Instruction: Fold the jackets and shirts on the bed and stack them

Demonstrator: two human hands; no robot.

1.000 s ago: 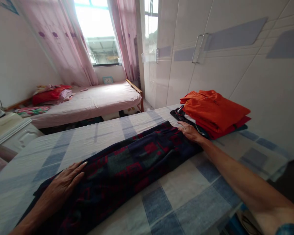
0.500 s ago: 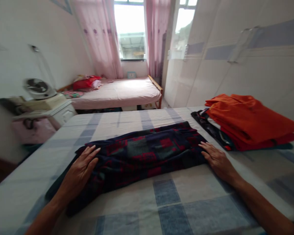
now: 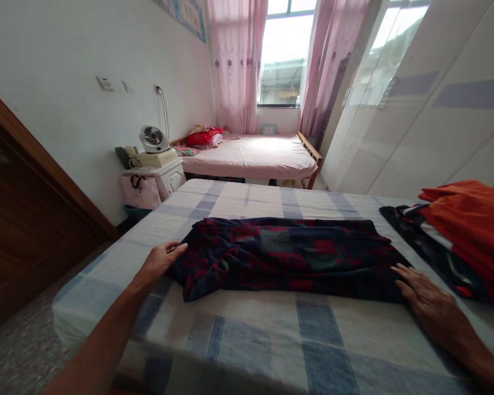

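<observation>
A dark navy garment [image 3: 280, 255] with red and green patches lies folded into a long strip across the bed, its kind hidden by the folding. At its left end my left hand [image 3: 162, 260] is closed, pinching the edge of the cloth between thumb and fingers. My right hand [image 3: 426, 293] rests on the opposite end, palm down, fingers stretched out and slightly apart. A few wrinkles show near the garment's left part.
The bed is covered by a blue and white checked sheet [image 3: 259, 329]. Stacked orange and dark clothes [image 3: 469, 219] lie at the right. Farther off are a pink bed [image 3: 267, 156], a small fan [image 3: 154, 139] on a cabinet [image 3: 175, 178], a wardrobe [image 3: 411, 126] and a wooden door [image 3: 28, 219].
The view has turned left. My left hand has gone from lying flat on the garment to gripping its left edge, and the trailing left end is now drawn in. My right hand stays at the right end.
</observation>
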